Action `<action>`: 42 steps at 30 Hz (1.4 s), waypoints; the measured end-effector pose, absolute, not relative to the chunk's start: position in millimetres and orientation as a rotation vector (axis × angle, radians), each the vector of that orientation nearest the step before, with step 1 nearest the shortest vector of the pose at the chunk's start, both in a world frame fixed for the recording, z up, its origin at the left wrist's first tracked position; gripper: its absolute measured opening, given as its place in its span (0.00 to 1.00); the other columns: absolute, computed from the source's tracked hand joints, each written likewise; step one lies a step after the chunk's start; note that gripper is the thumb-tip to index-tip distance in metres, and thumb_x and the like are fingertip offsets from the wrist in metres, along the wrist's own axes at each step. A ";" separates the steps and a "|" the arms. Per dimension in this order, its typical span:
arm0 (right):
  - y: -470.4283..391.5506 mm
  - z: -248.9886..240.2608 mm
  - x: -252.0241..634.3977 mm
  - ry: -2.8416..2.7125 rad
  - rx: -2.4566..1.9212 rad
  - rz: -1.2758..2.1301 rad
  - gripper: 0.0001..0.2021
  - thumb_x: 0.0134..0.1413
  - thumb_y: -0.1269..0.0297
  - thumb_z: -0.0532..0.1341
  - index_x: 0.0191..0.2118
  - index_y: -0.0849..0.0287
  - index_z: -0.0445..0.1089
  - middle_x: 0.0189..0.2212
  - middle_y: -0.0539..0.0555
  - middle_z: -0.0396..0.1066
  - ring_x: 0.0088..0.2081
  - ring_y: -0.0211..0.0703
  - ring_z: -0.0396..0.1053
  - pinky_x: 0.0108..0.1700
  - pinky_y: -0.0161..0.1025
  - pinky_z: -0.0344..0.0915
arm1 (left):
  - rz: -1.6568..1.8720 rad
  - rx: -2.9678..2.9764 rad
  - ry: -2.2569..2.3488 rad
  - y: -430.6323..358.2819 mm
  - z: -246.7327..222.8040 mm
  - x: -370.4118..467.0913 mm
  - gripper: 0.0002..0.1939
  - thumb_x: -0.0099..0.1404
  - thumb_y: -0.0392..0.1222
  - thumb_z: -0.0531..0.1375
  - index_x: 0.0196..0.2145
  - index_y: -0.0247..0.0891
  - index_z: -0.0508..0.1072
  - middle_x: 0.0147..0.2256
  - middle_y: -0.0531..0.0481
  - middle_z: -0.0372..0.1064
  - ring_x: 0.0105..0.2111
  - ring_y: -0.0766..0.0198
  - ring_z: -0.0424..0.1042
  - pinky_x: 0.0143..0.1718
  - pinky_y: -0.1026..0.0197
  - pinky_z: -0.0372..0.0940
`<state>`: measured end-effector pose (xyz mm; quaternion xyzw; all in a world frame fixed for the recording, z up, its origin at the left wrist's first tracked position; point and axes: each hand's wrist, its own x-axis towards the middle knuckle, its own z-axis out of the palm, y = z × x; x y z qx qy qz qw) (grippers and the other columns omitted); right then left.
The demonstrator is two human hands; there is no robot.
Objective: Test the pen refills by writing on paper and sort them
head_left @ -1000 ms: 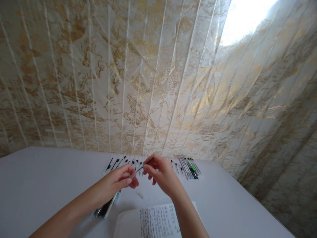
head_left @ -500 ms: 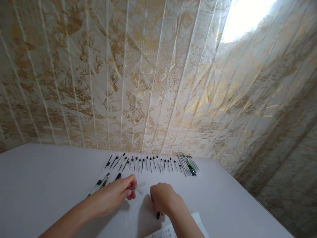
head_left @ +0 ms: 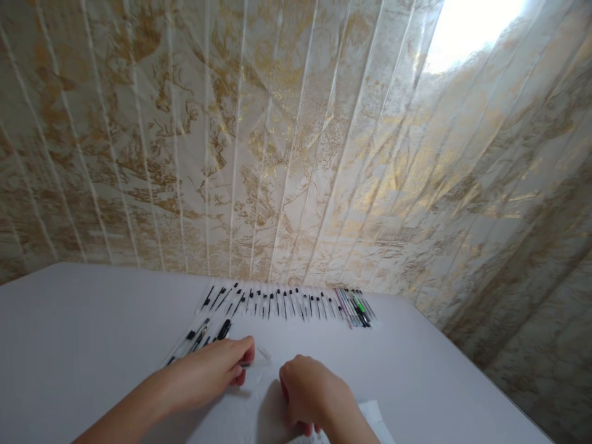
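Left to right on the white table (head_left: 92,333), we locate pens (head_left: 200,336), our left hand (head_left: 215,370) pinching a translucent tube (head_left: 254,363) that projects rightward, and our curled right hand (head_left: 317,390), whose grip we cannot tell, partly covering paper (head_left: 378,420)

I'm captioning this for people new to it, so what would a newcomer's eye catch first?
Probably the gold-patterned cloth filling the upper view, with a glaring bright patch at its upper right. Next comes the long row of slim, pen-like pieces along the table's far edge. Nearer, the left hand pinches a thin piece, while the right hand partly hides white paper at the bottom.
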<state>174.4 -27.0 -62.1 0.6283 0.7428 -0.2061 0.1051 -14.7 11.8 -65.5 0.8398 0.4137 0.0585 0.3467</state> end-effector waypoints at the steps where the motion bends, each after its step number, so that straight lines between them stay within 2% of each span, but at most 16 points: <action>1: -26.8 -63.1 171.9 2.230 1.868 -0.559 0.09 0.31 0.83 0.63 0.16 0.62 0.71 0.20 0.63 0.75 0.29 0.59 0.76 0.28 0.44 0.69 | 0.151 2.184 1.068 11.6 -65.0 -15.0 0.06 0.58 0.33 0.48 0.32 0.41 0.62 0.33 0.52 0.72 0.33 0.61 0.67 0.34 0.63 0.57; 3: -23.8 -63.2 170.3 2.309 1.900 -0.512 0.11 0.32 0.84 0.60 0.24 0.64 0.74 0.27 0.67 0.76 0.34 0.61 0.76 0.30 0.45 0.69 | 0.157 2.183 1.061 11.6 -63.3 -15.7 0.07 0.58 0.33 0.48 0.32 0.41 0.62 0.33 0.52 0.72 0.34 0.61 0.67 0.35 0.63 0.57; 6: -13.2 -59.1 179.3 2.459 1.952 -0.570 0.14 0.37 0.81 0.58 0.32 0.60 0.73 0.30 0.60 0.76 0.33 0.50 0.75 0.31 0.38 0.68 | 0.223 2.170 1.073 12.9 -59.0 -15.6 0.06 0.59 0.34 0.47 0.32 0.42 0.61 0.33 0.53 0.72 0.34 0.62 0.68 0.36 0.63 0.58; 9: -0.3 -53.5 194.1 2.724 2.103 -1.106 0.11 0.43 0.77 0.57 0.35 0.58 0.68 0.26 0.51 0.73 0.27 0.39 0.73 0.25 0.31 0.66 | 0.351 2.140 1.064 15.4 -54.6 -13.9 0.06 0.60 0.35 0.47 0.32 0.43 0.60 0.31 0.54 0.70 0.32 0.63 0.68 0.35 0.64 0.59; 11: 5.5 -50.5 200.7 2.816 2.114 -1.594 0.11 0.44 0.75 0.58 0.36 0.58 0.66 0.26 0.48 0.71 0.26 0.38 0.72 0.23 0.30 0.66 | 0.418 2.115 1.048 16.6 -52.4 -12.5 0.06 0.60 0.35 0.47 0.33 0.42 0.60 0.30 0.55 0.70 0.31 0.64 0.69 0.35 0.65 0.59; 14: 7.6 -47.3 201.4 2.881 2.052 -1.868 0.11 0.44 0.72 0.59 0.37 0.58 0.68 0.28 0.49 0.72 0.29 0.38 0.72 0.26 0.32 0.68 | 0.472 2.101 1.039 17.1 -50.5 -11.1 0.05 0.61 0.35 0.47 0.35 0.42 0.60 0.30 0.54 0.70 0.31 0.64 0.69 0.35 0.64 0.59; 18: 5.4 -45.2 194.2 2.957 2.053 -1.895 0.04 0.45 0.70 0.61 0.32 0.60 0.70 0.25 0.50 0.73 0.29 0.39 0.72 0.28 0.33 0.69 | 0.502 2.109 1.036 16.8 -49.1 -10.8 0.06 0.62 0.36 0.47 0.35 0.42 0.60 0.30 0.55 0.70 0.31 0.64 0.69 0.34 0.64 0.59; 28: 4.7 -41.3 192.9 2.892 2.042 -2.115 0.08 0.44 0.63 0.66 0.31 0.60 0.70 0.25 0.52 0.75 0.30 0.40 0.73 0.27 0.32 0.67 | 0.531 2.075 0.995 15.3 -42.0 -12.3 0.06 0.63 0.35 0.47 0.36 0.42 0.61 0.31 0.55 0.70 0.32 0.65 0.69 0.37 0.63 0.59; 35: 2.9 -40.6 194.1 3.044 2.048 -1.933 0.06 0.45 0.65 0.67 0.31 0.59 0.72 0.25 0.48 0.71 0.25 0.34 0.65 0.26 0.31 0.63 | 0.557 2.026 0.922 14.0 -36.1 -13.9 0.08 0.63 0.36 0.47 0.36 0.41 0.64 0.33 0.54 0.70 0.34 0.64 0.69 0.39 0.63 0.59; 39: 0.2 -37.7 193.3 3.090 2.079 -1.692 0.04 0.46 0.66 0.67 0.29 0.59 0.72 0.25 0.48 0.71 0.24 0.33 0.63 0.26 0.30 0.60 | 0.538 2.096 0.958 14.8 -33.3 -17.0 0.10 0.62 0.35 0.48 0.35 0.41 0.68 0.31 0.54 0.69 0.33 0.64 0.68 0.37 0.64 0.58; 42: -0.6 -37.4 192.7 3.079 2.072 -1.677 0.06 0.47 0.64 0.67 0.29 0.59 0.71 0.25 0.48 0.71 0.23 0.33 0.63 0.26 0.30 0.60 | 0.527 2.123 0.957 14.5 -29.4 -18.1 0.12 0.61 0.35 0.48 0.34 0.41 0.71 0.31 0.54 0.68 0.33 0.64 0.68 0.36 0.65 0.58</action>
